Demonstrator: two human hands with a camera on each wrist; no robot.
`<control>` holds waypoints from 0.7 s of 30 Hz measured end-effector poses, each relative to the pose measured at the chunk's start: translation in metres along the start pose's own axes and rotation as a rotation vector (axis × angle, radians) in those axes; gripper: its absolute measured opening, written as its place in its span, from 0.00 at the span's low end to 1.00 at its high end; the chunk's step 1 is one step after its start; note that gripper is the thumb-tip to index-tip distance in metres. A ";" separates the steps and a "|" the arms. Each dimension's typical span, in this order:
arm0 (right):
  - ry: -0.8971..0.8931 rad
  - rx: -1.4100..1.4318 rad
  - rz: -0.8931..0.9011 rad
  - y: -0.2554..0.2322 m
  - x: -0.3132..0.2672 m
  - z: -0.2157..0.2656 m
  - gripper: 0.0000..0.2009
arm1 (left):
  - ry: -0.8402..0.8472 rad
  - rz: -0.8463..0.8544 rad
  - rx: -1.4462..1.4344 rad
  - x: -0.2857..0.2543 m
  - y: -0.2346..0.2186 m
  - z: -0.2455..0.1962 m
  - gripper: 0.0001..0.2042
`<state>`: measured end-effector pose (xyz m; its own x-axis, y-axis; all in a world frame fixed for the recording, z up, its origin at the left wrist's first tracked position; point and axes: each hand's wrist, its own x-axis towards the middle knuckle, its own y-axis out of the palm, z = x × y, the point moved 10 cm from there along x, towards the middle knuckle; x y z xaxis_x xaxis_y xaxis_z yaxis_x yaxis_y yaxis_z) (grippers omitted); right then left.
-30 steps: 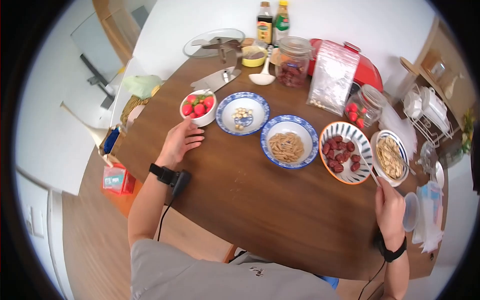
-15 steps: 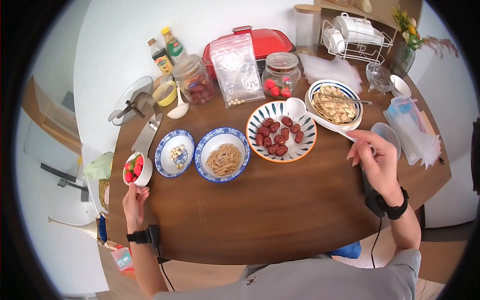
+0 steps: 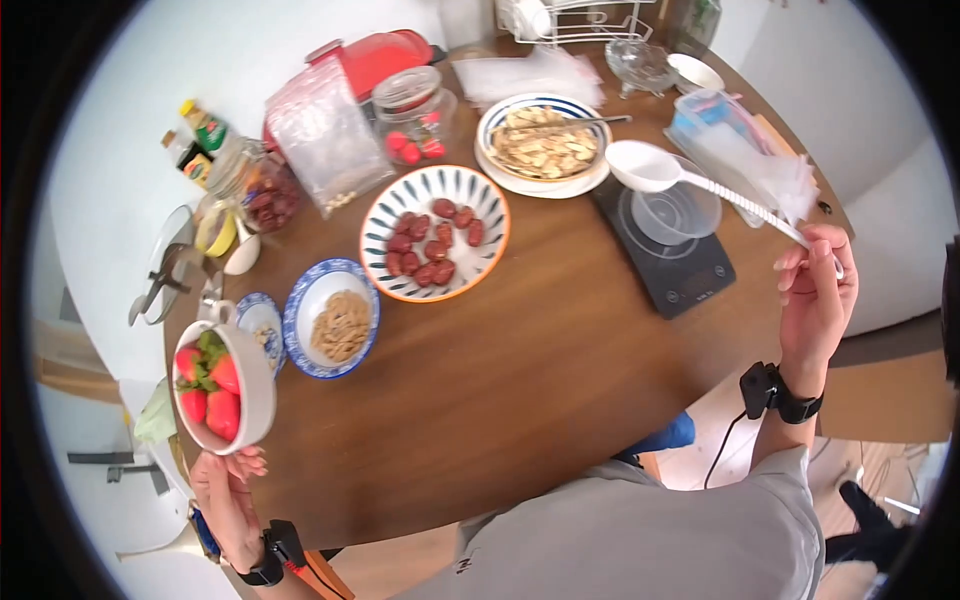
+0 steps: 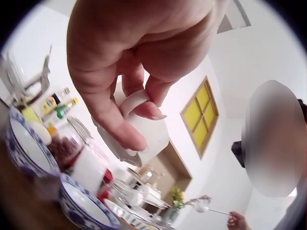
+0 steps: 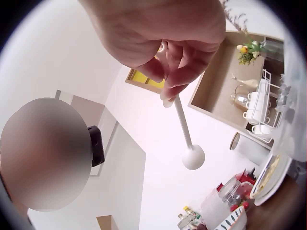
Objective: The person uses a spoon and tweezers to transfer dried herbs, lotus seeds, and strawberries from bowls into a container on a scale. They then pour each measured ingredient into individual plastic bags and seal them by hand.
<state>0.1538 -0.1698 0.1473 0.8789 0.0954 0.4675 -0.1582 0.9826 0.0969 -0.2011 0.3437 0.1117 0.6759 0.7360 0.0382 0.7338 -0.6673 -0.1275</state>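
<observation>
My left hand (image 3: 230,505) holds up a small white bowl (image 3: 258,400) of red strawberries (image 3: 222,410) at the table's left edge. In the left wrist view, its fingers (image 4: 127,134) pinch the bowl's loop handle (image 4: 134,101). On the other side, my right hand (image 3: 820,290) pinches the end of a white spoon's long ribbed handle (image 3: 745,200). The round spoon bowl (image 3: 640,165) overlaps a clear plastic bowl (image 3: 690,215) on a black kitchen scale (image 3: 670,285). From the right wrist, the spoon's scoop (image 5: 193,157) shows its rounded underside.
Red dates lie on a striped plate (image 3: 470,265). Nearby stand a blue-rimmed bowl (image 3: 300,345) of tan pieces, a smaller blue-white bowl (image 3: 262,305) and a bowl of pale slices (image 3: 545,145). Glass jars (image 3: 405,95), a zip bag (image 3: 325,130) and a red appliance (image 3: 385,65) line the back.
My left hand has lifted the strawberry bowl off the table. My right hand has raised the spoon from the date plate and moved it right. The head view has turned right, revealing the scale.
</observation>
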 end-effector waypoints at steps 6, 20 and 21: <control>0.017 -0.025 -0.068 -0.031 -0.017 0.010 0.09 | -0.075 0.522 0.067 -0.009 0.158 0.013 0.16; -0.257 -0.156 0.144 0.008 -0.027 0.034 0.13 | -0.189 0.991 -0.097 -0.013 0.341 0.027 0.11; -0.274 -0.210 0.171 0.014 -0.029 0.034 0.12 | -0.192 0.986 -0.102 -0.011 0.344 0.029 0.11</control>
<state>0.1105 -0.1641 0.1653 0.6903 0.2422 0.6818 -0.1710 0.9702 -0.1715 0.0417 0.1093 0.0391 0.9684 -0.1491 -0.2000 -0.1378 -0.9880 0.0695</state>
